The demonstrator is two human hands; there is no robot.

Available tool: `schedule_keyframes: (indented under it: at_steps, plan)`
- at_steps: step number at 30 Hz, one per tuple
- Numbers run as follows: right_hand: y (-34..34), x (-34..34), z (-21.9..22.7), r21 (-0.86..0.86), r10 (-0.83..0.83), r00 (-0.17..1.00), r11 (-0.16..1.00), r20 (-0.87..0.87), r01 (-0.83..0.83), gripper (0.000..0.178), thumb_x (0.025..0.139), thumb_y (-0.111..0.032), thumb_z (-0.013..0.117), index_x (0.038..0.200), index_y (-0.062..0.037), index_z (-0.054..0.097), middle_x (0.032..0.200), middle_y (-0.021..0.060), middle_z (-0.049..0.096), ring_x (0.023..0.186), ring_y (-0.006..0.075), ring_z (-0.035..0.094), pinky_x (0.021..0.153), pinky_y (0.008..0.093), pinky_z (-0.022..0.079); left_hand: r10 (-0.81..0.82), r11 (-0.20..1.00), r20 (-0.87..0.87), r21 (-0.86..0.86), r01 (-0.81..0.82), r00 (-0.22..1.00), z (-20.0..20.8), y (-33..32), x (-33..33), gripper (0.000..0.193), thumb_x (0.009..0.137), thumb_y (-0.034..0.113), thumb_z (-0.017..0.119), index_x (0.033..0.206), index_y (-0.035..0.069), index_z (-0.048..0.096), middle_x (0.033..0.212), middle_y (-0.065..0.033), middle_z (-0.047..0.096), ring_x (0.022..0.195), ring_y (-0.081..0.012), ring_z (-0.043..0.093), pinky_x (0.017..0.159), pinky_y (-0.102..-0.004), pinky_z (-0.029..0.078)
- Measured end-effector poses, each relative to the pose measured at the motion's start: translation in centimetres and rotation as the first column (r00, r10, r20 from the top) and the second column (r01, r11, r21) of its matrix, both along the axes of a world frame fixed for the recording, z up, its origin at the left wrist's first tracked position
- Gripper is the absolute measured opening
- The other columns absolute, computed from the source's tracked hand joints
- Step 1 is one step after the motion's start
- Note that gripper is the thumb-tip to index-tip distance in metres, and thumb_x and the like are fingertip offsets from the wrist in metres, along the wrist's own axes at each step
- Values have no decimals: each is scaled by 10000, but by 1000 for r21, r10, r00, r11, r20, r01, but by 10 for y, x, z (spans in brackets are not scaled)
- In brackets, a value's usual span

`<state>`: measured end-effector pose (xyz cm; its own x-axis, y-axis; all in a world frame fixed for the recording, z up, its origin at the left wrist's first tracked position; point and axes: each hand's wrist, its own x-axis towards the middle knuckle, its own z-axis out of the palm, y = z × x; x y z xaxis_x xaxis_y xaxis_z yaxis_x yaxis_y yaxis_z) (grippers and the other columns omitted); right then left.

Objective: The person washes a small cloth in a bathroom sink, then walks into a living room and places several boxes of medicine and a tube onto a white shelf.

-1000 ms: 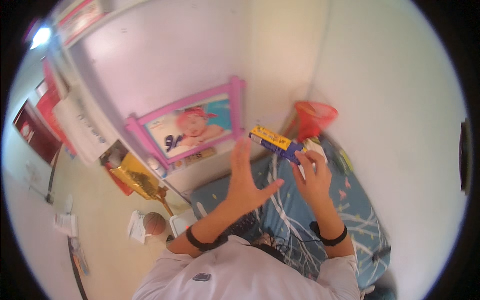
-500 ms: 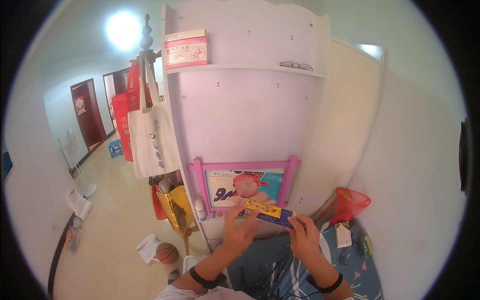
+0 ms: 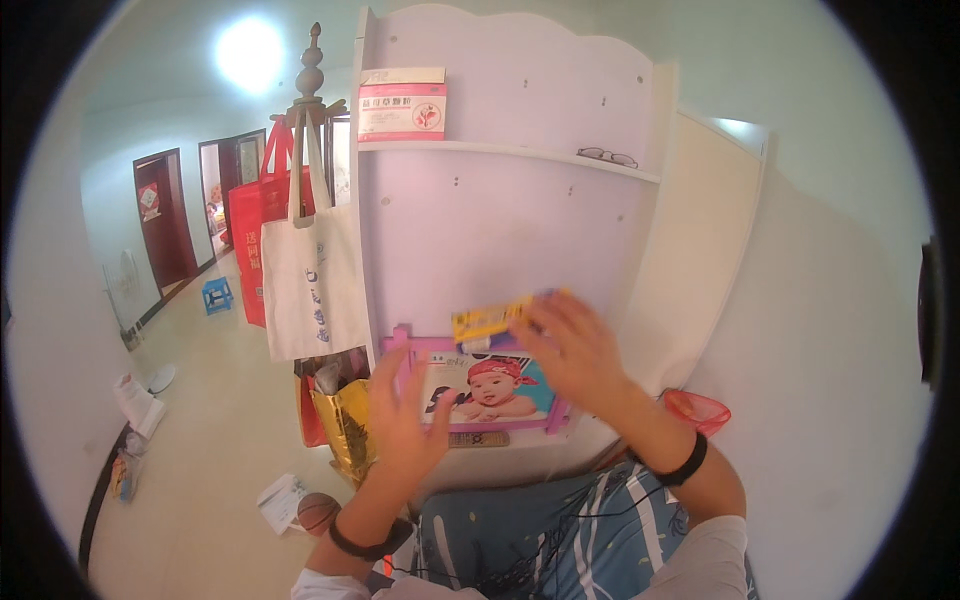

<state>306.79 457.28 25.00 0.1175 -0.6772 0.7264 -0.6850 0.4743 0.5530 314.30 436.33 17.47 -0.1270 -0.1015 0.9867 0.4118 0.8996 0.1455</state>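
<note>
Head view. The right hand (image 3: 578, 352) grasps one end of a small yellow box (image 3: 490, 320), fingers curled over its 3 o'clock end, so that the box is held raised in front of the white wall unit (image 3: 500, 230), just above the top rail of the pink picture frame (image 3: 480, 392). The left hand (image 3: 402, 415) is spread and holds nothing, at 7 o'clock from the box and apart from it. The box appears to be thin card: probably light, fairly stiff along its length but easy to crush on its broad faces, and smooth enough to slip; a hold across the narrow sides near mid-length looks safest. At 12 o'clock a shelf (image 3: 500, 152) carries a red-and-white carton (image 3: 402, 104) and a pair of spectacles (image 3: 607, 156). At 9 o'clock a cream tote bag (image 3: 312, 275) hangs from a coat stand, close to the unit's edge; open room lies in front of the panel between frame and shelf. A red basket (image 3: 697, 410) sits at 4 o'clock.
</note>
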Motion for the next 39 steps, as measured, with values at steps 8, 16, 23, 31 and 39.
schedule_keyframes:
  at_steps: [8, 16, 23, 31, 39]
  plan:
    - [-55, -81, 162, -186, -10, 888, 979, -461, -85, 264, 736, -10, 700, 996, -50, 680, 1015, 86, 638, 900, 255, 637, 752, 391, 533, -168, 970, 257, 215, 113, 952, -65, -71, 59, 511, 846, 38, 674, 1317, -22, 483, 1211, -255, 557, 1071, -386, 579, 880, -415, 496]
    - [-100, -168, 187, -309, -138, 977, 948, -165, 82, 306, 728, 3, 673, 1018, -91, 690, 928, 76, 586, 863, 246, 585, 887, 388, 458, -180, 903, 402, 430, -12, 898, -105, -94, 91, 473, 846, -8, 643, 1290, 15, 481, 1070, -143, 591, 838, -246, 643, 732, -332, 527]
    - [-119, -195, 169, -416, -207, 942, 905, -265, 82, 264, 827, -58, 635, 1081, -85, 699, 993, 81, 589, 953, 251, 558, 924, 442, 413, -249, 874, 441, 486, 4, 862, -144, -102, 89, 528, 861, -57, 611, 1350, -5, 421, 1196, -135, 561, 935, -203, 627, 764, -304, 537]
    - [-126, -187, 143, -311, -280, 957, 905, 74, 289, 670, 877, -318, 667, 1429, -33, 415, 1299, 163, 528, 1222, 328, 490, 1103, 604, 278, -312, 828, 400, 560, 40, 862, -147, -93, 83, 519, 879, 15, 636, 1344, -21, 409, 1143, -156, 587, 920, -220, 644, 761, -319, 535]
    - [-73, -158, 101, -328, -45, 997, 944, -60, 23, 528, 866, -279, 662, 1315, -36, 528, 1221, 160, 586, 1143, 367, 524, 1054, 584, 335, -351, 806, 480, 592, -2, 804, -144, -63, 61, 532, 927, 68, 606, 1410, 5, 390, 1172, -123, 603, 919, -196, 634, 771, -304, 509]
